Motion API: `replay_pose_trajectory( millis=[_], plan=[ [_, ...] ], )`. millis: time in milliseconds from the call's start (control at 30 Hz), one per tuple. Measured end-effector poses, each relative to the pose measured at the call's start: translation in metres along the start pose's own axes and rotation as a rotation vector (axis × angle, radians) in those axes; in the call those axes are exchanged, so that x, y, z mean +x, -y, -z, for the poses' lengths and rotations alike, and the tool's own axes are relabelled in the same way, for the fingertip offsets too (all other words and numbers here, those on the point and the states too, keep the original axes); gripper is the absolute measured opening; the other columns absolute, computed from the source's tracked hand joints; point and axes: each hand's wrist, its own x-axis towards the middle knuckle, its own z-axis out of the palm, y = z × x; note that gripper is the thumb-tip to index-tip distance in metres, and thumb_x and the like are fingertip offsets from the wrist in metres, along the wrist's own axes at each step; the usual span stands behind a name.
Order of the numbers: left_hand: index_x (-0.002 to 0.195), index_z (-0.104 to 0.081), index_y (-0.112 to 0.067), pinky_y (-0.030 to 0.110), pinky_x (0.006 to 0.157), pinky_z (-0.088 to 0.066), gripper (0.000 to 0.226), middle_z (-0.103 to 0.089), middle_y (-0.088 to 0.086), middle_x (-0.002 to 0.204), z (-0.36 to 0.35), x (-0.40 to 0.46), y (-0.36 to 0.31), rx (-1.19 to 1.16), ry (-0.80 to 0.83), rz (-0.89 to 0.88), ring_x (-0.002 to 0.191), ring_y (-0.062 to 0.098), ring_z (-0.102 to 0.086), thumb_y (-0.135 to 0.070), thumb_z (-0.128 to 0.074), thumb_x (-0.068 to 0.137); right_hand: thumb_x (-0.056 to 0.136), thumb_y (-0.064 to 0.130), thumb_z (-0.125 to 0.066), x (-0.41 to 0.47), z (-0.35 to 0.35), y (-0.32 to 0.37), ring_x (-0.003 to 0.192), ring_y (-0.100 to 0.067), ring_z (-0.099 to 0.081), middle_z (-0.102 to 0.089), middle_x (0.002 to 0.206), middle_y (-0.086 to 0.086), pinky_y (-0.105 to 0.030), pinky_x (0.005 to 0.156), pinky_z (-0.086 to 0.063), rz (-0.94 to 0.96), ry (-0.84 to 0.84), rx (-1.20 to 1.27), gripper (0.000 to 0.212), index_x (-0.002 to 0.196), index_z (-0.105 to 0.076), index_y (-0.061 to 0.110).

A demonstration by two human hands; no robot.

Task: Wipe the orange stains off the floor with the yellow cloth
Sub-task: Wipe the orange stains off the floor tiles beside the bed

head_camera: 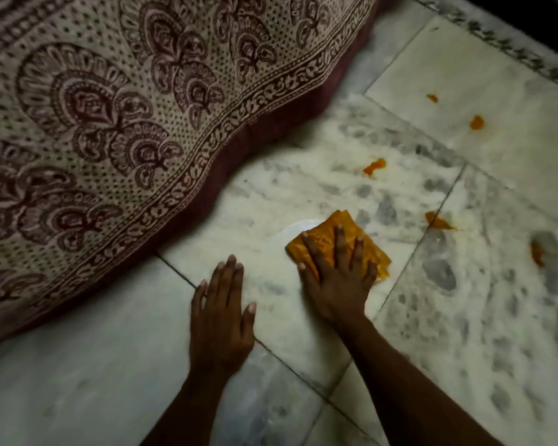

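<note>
Our right hand (337, 278) presses the cloth (339, 244) with flat fingers; the soiled cloth may smear stains (374, 166) across the floor (303, 194).

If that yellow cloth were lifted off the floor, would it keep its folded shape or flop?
Probably flop: the yellow cloth looks thin and soft, lying in flat folds under the right hand. It likely weighs little. Pushed, it should slide easily over the smooth marble floor.

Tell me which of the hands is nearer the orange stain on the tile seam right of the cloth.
Right. The right hand presses flat on the yellow cloth, just left of that orange stain. The left hand rests flat on the floor, farther left.
</note>
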Motion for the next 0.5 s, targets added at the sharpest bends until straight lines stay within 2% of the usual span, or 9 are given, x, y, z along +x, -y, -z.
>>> replay_pose_trajectory(
  millis=[100,167,267,367,500],
  plan=[
    [0.165,-0.028,-0.018,0.050,0.127,-0.026,0.074,-0.020,0.000,0.176,-0.001,-0.005,0.004,0.041,0.014,0.005,0.162,0.017,-0.021,-0.037,-0.051,0.097,0.098,0.070,-0.040,0.008,-0.012,0.020,0.163,-0.037,0.000,-0.004,0.178,0.005,-0.069,0.122,-0.007,-0.064,-0.134,0.063,0.058,0.155,-0.030,0.061],
    [0.163,-0.033,-0.017,0.048,0.125,-0.028,0.073,-0.030,0.004,0.172,-0.002,0.002,0.004,0.041,0.005,-0.024,0.158,0.021,-0.031,-0.036,-0.052,0.096,0.100,0.067,-0.041,0.006,-0.018,0.027,0.163,-0.038,-0.006,-0.010,0.177,0.003,-0.067,0.122,-0.010,-0.079,-0.178,0.072,0.057,0.155,-0.036,0.057],
    [0.155,-0.046,-0.012,0.050,0.114,-0.042,0.063,-0.052,0.014,0.152,-0.001,0.043,0.000,-0.002,-0.053,-0.067,0.136,0.033,-0.052,-0.027,-0.055,0.095,0.102,0.066,-0.038,-0.016,-0.018,0.009,0.163,-0.035,-0.013,-0.015,0.176,0.004,-0.063,0.122,-0.015,0.100,-0.215,0.040,0.053,0.154,-0.038,0.057],
    [0.153,-0.048,-0.008,0.049,0.115,-0.043,0.058,-0.052,0.016,0.153,-0.003,0.096,-0.005,0.001,-0.060,-0.107,0.138,0.035,-0.052,-0.024,-0.052,0.098,0.100,0.071,-0.039,-0.055,-0.015,-0.026,0.162,-0.029,-0.018,-0.015,0.176,0.006,-0.058,0.123,-0.021,0.225,-0.210,-0.044,0.057,0.155,-0.033,0.060],
    [0.156,-0.045,-0.011,0.048,0.118,-0.043,0.063,-0.043,0.012,0.164,-0.018,0.133,-0.006,0.021,0.000,-0.182,0.146,0.032,-0.046,-0.034,-0.046,0.098,0.094,0.072,-0.044,0.001,-0.019,-0.032,0.161,-0.033,-0.021,-0.021,0.175,-0.002,-0.058,0.123,-0.020,-0.086,-0.345,0.009,0.068,0.158,-0.033,0.052]
  ],
)
